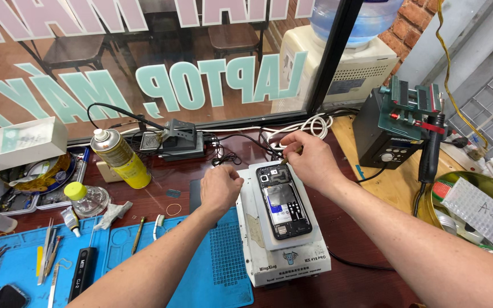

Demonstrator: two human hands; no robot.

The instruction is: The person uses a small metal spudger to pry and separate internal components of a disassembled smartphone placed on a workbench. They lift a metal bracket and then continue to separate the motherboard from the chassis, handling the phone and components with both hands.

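Observation:
An opened black smartphone (pixel 283 202), its insides showing, lies on a white heating station (pixel 283 259) in the middle of the bench. My left hand (pixel 221 187) rests closed at the phone's upper left corner, touching the station's edge. My right hand (pixel 309 159) hovers over the phone's top end and pinches a thin tool (pixel 287 160) whose tip points at the upper part of the phone.
A blue work mat (pixel 144 256) with tweezers and screwdrivers lies at left. A yellow spray can (pixel 122 158), a small bottle (pixel 85 198), a soldering iron stand (pixel 178 138) and cables sit behind. A black hot-air station (pixel 397 128) stands at right.

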